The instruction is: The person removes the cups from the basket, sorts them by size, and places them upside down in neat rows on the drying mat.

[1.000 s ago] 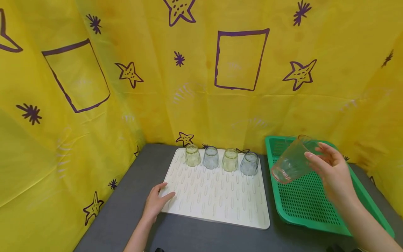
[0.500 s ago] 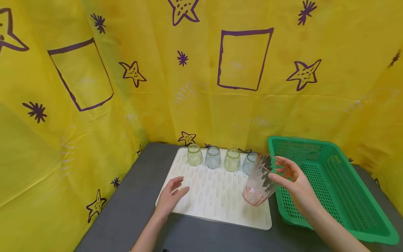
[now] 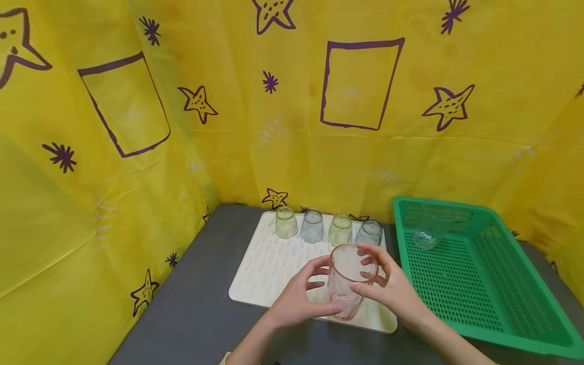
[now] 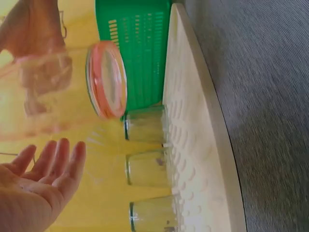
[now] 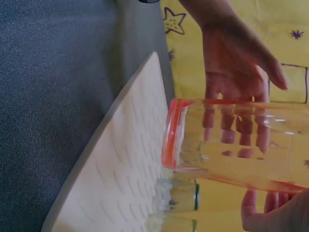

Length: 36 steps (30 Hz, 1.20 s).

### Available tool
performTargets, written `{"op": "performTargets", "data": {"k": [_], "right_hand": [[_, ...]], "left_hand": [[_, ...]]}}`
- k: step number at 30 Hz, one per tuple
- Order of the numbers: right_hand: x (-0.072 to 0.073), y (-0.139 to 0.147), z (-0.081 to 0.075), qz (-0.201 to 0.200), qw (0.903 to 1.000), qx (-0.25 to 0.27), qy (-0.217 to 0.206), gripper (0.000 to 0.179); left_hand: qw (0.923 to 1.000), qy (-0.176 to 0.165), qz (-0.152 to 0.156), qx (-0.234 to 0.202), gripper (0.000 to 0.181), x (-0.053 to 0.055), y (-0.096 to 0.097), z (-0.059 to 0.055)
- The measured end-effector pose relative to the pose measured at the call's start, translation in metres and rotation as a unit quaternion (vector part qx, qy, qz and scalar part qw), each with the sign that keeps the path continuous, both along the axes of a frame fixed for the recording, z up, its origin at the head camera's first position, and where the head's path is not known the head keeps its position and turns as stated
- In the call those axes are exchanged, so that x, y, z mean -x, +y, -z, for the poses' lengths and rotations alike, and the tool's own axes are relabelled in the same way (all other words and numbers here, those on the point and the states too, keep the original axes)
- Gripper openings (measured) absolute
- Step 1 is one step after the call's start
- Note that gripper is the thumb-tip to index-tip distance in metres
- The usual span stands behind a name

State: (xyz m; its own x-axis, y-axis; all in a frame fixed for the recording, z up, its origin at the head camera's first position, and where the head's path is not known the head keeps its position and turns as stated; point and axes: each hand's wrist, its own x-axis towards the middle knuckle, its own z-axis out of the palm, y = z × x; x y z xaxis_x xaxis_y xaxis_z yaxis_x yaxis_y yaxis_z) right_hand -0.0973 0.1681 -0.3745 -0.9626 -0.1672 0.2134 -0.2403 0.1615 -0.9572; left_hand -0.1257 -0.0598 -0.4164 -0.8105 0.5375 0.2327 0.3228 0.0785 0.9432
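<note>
My right hand point(image 3: 394, 291) grips a tall pink-tinted glass tumbler point(image 3: 341, 286) near its rim, fingers on the far side and thumb in front. Its mouth points up, and it hangs slightly tilted above the front of a white ribbed drying mat point(image 3: 260, 274). My left hand point(image 3: 296, 299) is spread beside the tumbler. In the left wrist view, a gap shows between the left fingers point(image 4: 60, 164) and the tumbler point(image 4: 106, 79). Through the clear wall of the tumbler point(image 5: 289, 140), the right wrist view shows the left fingers behind it.
Along the mat's back edge stand several small glasses, yellow-green point(image 3: 286, 223) and bluish point(image 3: 312, 227), apparently upside down. A green plastic basket point(image 3: 474, 284) at the right holds another clear tall glass point(image 3: 426, 235). A yellow patterned sheet point(image 3: 365, 162) hangs behind the grey table point(image 3: 191, 284).
My right hand has carried the tumbler from above the basket leftward over the mat, turning it more upright. My left hand has moved right, from the mat's left edge to beside the tumbler.
</note>
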Motion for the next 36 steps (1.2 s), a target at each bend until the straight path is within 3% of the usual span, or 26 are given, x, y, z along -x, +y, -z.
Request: {"op": "performTargets", "data": {"k": [8,16,21,25,28,31,36], "right_hand": [[0.0,-0.007,0.006,-0.004,0.9992,-0.04,0.007,0.066],[0.001,-0.009,0.012,-0.01,0.9987,-0.048,0.014,0.07],[-0.001,-0.007,0.016,-0.019,0.9977,-0.054,0.037,0.078],[-0.003,-0.003,0.024,-0.029,0.9946,-0.071,0.07,0.083],[-0.003,0.0,0.034,-0.036,0.9935,-0.079,0.073,0.083],[-0.004,0.0,0.043,-0.033,0.9951,-0.076,0.053,0.081],[-0.007,-0.006,0.046,-0.025,0.9984,-0.05,0.006,0.078]], "left_hand": [[0.9997,0.004,-0.022,-0.003,0.076,-0.002,0.008,0.0],[0.9991,0.008,-0.042,0.004,0.074,-0.001,0.009,0.004],[0.9987,0.001,-0.05,-0.01,0.074,0.0,0.01,0.007],[0.9967,-0.027,-0.061,-0.047,0.073,0.001,0.008,0.009],[0.9892,-0.066,-0.048,-0.122,0.072,0.002,0.007,0.01],[0.9733,-0.106,-0.026,-0.202,0.072,0.002,0.008,0.01],[0.9516,-0.151,-0.016,-0.267,0.071,-0.001,0.011,0.01]]}}
